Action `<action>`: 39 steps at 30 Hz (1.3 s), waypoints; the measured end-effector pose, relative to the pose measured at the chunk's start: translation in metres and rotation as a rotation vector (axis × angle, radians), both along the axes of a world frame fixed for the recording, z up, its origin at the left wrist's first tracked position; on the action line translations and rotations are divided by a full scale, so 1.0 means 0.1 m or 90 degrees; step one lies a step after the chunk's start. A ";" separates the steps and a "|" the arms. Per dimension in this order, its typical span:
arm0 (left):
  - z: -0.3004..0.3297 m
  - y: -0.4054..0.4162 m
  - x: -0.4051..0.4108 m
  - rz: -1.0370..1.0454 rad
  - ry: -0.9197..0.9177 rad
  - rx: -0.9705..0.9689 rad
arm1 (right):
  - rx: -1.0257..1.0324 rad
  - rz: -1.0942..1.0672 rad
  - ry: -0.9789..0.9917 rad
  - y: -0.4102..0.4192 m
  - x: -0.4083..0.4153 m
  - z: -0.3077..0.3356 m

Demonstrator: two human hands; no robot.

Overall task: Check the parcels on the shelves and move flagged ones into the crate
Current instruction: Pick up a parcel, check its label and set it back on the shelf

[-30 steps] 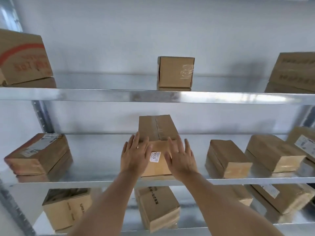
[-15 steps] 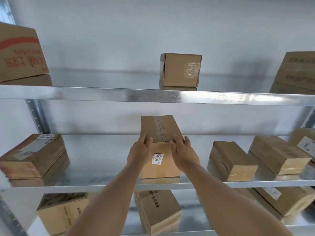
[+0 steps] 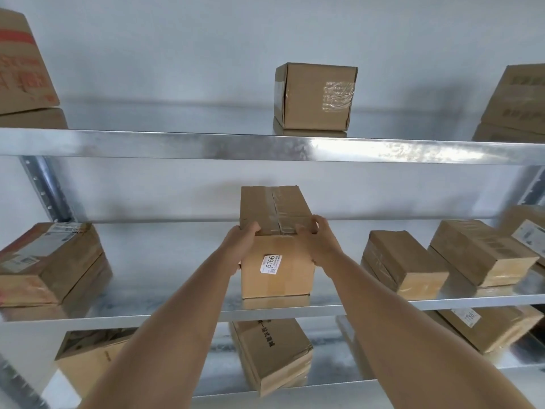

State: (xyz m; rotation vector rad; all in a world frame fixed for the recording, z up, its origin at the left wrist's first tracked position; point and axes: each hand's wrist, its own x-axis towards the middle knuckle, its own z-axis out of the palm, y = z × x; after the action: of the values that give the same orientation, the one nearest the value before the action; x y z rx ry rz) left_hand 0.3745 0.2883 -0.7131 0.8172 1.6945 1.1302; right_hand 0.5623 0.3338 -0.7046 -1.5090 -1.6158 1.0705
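A tall brown cardboard parcel (image 3: 277, 278) with a small white sticker on its front face stands on the middle metal shelf (image 3: 177, 308), near the front edge. My left hand (image 3: 240, 246) grips its top left front corner, fingers curled over the taped top. My right hand (image 3: 317, 242) grips the top right front corner the same way. The parcel sits flat on the shelf. No crate is in view.
The middle shelf also holds a labelled parcel (image 3: 47, 261) at the left and two flat parcels (image 3: 404, 264) (image 3: 480, 249) at the right. A cube-shaped box (image 3: 315, 95) stands on the top shelf (image 3: 265, 146). More boxes (image 3: 271, 352) lie on the lower shelf.
Both hands went from lying flat against the parcel's front face to curling over its top front corners. The camera moved closer to the shelves.
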 end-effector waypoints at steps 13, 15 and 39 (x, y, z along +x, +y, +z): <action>-0.06 -0.19 -0.04 -0.023 -0.081 -0.024 | -0.150 0.036 0.139 -0.13 0.13 0.02; -0.08 -0.23 -0.04 -0.017 -0.083 -0.013 | -0.146 0.044 0.137 -0.13 0.14 0.00; -0.78 -0.56 -0.13 -0.158 -0.056 0.169 | -0.126 0.186 0.277 -0.28 0.44 -0.83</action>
State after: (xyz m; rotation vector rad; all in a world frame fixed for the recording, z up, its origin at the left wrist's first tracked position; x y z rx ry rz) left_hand 0.3617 0.2323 -0.7915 1.0938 1.3459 1.2117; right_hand 0.6061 0.3059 -0.7878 -1.0699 -1.4746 1.6348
